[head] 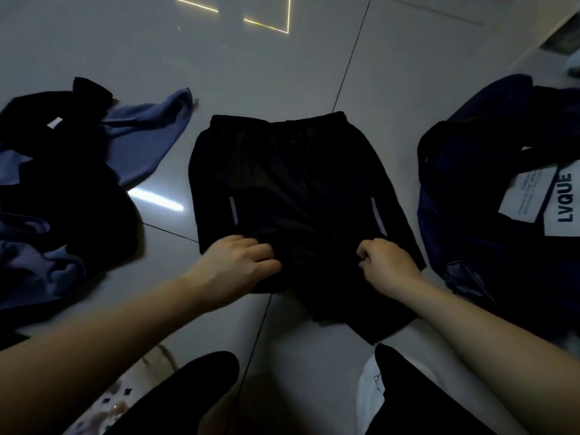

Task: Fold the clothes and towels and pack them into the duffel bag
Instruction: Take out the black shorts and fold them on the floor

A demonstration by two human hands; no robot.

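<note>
Nearest the person, both hands work the near hem of a pair of black shorts point(292, 196) spread flat on the tiled floor point(314, 58), waistband at the far end. The left hand point(241, 262) lies on the cloth with fingers curled into a fold, and the right hand point(383, 262) pinches the fabric by its reflective strip. The shorts look thin, light and limp, probably a little slippery, so gripping at hem corners or waistband should carry them best. Farther left lies a heap of blue and black garments point(62, 189); to the right sits the navy duffel bag point(502, 171).
</note>
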